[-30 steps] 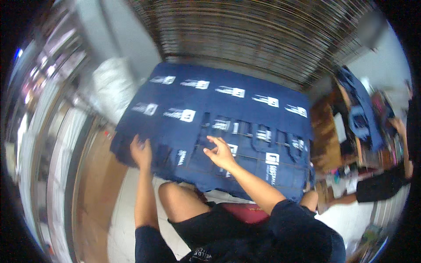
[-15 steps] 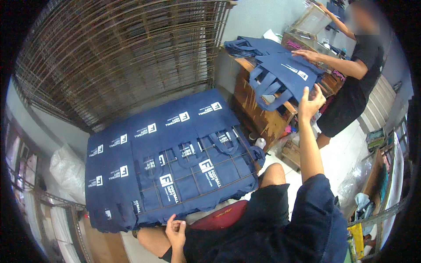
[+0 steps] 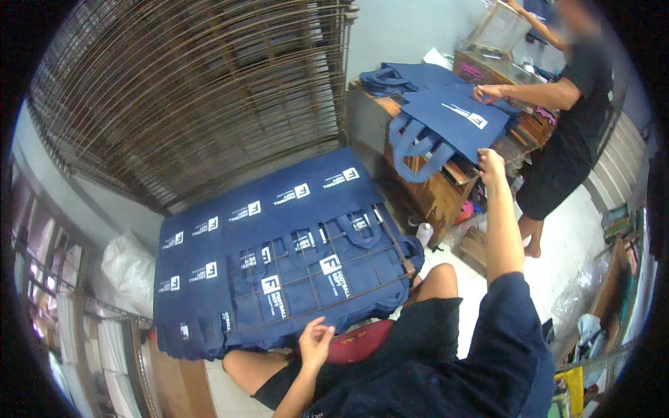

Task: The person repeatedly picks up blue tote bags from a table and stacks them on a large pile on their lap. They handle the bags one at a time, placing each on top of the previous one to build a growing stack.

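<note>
My right hand point(image 3: 491, 166) is stretched out to the workbench at the far right, its fingers closed on the near corner of a navy fabric tote bag point(image 3: 449, 115) with a white print. The bag lies flat, its loop handles hanging over the bench's front edge. A co-worker's hand point(image 3: 489, 93) is at the bag's far side. My left hand point(image 3: 316, 343) hovers by the front edge of a wire drying rack, fingers loosely bent and apart, holding nothing. Printed navy tote bags point(image 3: 279, 202) cover that rack in overlapping rows; wire rods point(image 3: 362, 298) cross the nearer ones.
Raised wire rack tiers point(image 3: 202, 90) tilt up behind the bags. The wooden workbench point(image 3: 432, 209) carries more navy bags point(image 3: 387, 80). A co-worker in black point(image 3: 568, 139) stands beyond it, next to a framed screen point(image 3: 496, 29). A white bottle point(image 3: 425, 233) stands near the bench.
My right hand has gone from spread fingers to a grip on the bag's corner. The left hand has risen and shifted right. The co-worker's near hand has drawn in its fingers.
</note>
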Demonstrator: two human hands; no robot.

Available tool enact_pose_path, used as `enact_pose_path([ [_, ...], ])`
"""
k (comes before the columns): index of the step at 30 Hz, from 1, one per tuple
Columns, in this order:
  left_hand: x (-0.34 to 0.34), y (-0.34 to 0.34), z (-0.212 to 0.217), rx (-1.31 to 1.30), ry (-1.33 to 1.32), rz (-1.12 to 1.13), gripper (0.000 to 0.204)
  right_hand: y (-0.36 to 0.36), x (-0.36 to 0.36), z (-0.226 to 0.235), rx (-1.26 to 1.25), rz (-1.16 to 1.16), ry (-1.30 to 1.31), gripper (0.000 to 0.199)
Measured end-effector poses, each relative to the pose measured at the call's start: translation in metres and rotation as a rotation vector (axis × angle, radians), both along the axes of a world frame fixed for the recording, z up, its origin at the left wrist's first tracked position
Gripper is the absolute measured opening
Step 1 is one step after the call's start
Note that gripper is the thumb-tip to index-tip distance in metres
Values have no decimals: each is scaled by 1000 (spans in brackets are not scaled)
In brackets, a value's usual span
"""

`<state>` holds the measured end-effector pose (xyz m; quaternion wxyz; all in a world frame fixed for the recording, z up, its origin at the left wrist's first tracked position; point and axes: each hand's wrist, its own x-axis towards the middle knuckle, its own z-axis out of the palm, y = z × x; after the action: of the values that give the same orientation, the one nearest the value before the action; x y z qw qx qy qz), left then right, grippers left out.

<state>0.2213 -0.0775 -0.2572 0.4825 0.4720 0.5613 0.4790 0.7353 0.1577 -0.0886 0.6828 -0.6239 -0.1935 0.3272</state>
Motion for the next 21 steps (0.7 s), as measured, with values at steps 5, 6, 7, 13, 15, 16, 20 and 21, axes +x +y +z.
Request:
enact_pose_path([
  [5, 50, 25, 3, -238, -213, -315, 40, -44, 6, 1, 459, 224, 155, 36],
  [6, 61, 33, 14, -408, -295, -388, 42, -69, -19, 21, 472, 255, 88, 41],
  [7, 81, 47, 13, -450, -390, -503, 51, -91, -4, 25, 490, 242, 77, 46],
  [13, 140, 73, 65, -559, -1273, -807, 99, -186, -143, 94, 483, 478, -148, 68],
  [15, 148, 69, 76, -480, -1502, -944, 98, -212, -153, 97, 458, 541, -155, 75],
  [16, 147, 64, 82, -455, -1484, -951, 89, -222, -156, 97, 454, 564, -192, 80],
  [20, 108, 44, 102, -452, -1231, -401, 35, -229, -191, 89, 425, 658, -146, 79],
  [21, 94, 46, 104, -433, -1196, -303, 28, -221, -191, 79, 391, 711, -108, 78],
])
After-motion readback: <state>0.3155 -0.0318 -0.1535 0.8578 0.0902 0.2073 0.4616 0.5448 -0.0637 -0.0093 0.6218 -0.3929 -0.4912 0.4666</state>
